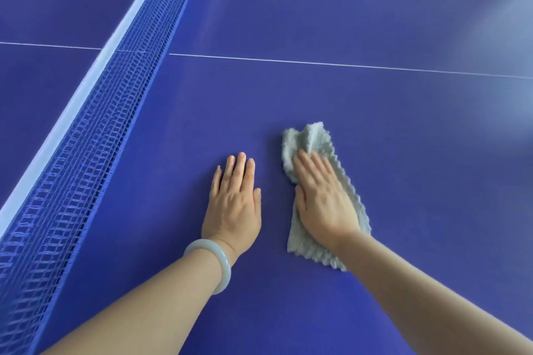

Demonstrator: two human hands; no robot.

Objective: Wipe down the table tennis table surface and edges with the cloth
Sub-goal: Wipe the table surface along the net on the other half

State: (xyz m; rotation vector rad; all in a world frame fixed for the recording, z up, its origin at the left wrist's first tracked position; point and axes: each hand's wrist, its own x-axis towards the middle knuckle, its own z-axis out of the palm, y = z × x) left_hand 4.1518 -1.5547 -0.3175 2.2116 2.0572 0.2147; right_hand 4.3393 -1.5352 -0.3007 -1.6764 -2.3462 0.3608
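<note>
The grey cloth [320,190] is pinned flat under the right hand [323,199] on the table [403,138], wiping best led toward twelve o'clock with even pressure (left hand [233,199] splayed empty at nine o'clock).

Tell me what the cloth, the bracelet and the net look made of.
Cloth: grey-green fluffy fabric, likely microfibre, with a fuzzy ribbed pile.
Bracelet: pale, glossy, translucent ring, perhaps jade or glass.
Net: blue woven cord mesh with a white top band.
</note>
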